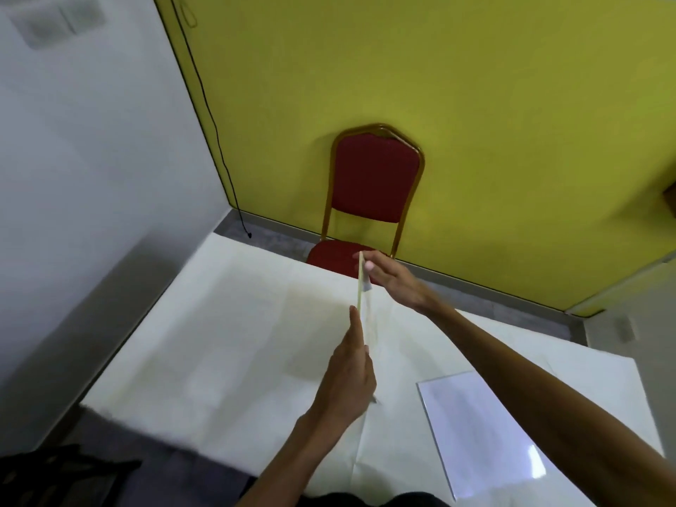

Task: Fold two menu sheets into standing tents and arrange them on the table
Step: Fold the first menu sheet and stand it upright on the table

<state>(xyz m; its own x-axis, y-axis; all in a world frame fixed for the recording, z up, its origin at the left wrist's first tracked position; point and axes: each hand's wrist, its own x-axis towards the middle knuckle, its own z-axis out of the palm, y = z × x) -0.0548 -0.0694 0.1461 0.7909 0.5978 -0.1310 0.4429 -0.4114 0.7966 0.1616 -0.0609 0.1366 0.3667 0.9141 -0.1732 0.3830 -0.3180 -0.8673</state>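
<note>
A menu sheet (362, 287) is held up above the table, seen edge-on as a thin pale strip. My right hand (393, 278) pinches its far end, near the table's back edge. My left hand (351, 375) holds its near end, thumb up along the sheet's left side. A second menu sheet (483, 429), glossy and white, lies flat on the table at the front right, under my right forearm. Whether the held sheet is folded cannot be made out.
The table (219, 323) wears a white cloth. A red chair (373, 184) with a gold frame stands behind it against a yellow wall. A black cable (219, 140) hangs down in the wall corner at the left. Something dark (55, 477) sits at the lower left.
</note>
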